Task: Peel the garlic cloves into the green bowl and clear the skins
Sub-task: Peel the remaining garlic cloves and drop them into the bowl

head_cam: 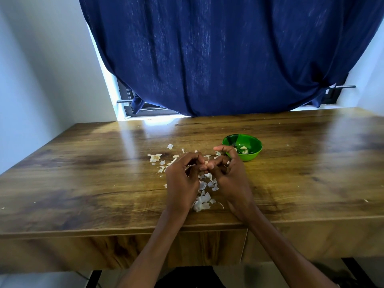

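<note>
Both hands at frame centre, left hand and right hand pinching garlic clove together over skins on counter. Green bowl just right of them.

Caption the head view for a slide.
Both hands peel a garlic clove over scattered skins beside the green bowl.

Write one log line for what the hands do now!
hands: left hand and right hand pinch garlic clove | green bowl: holds cloves | skins: on table
</note>
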`<state>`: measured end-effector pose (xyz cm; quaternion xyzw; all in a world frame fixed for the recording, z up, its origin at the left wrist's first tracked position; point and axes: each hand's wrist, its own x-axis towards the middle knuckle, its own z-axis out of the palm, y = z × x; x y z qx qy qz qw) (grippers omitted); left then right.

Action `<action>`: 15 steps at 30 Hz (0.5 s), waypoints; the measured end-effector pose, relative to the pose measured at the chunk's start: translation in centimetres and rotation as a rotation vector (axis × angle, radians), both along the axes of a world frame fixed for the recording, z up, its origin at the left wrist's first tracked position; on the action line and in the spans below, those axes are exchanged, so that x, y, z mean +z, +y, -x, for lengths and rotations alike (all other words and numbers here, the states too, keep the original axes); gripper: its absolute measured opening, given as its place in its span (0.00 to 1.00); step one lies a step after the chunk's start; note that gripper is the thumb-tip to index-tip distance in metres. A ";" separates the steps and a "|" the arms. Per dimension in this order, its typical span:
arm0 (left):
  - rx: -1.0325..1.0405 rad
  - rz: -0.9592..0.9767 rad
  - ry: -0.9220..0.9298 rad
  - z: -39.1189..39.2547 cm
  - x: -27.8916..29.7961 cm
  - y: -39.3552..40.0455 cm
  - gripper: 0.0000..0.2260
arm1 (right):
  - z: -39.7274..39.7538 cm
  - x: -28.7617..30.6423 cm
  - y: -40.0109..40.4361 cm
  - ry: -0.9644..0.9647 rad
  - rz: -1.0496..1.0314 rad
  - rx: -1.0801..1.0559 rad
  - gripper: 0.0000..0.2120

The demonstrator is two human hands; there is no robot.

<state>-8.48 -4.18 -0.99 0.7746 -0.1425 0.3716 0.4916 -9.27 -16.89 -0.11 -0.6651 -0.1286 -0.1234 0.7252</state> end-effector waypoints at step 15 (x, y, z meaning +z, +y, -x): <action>0.058 0.046 -0.088 0.3 0.0 -0.2 0.10 | 0.2 0.4 0.1 -0.058 -0.020 0.007 0.25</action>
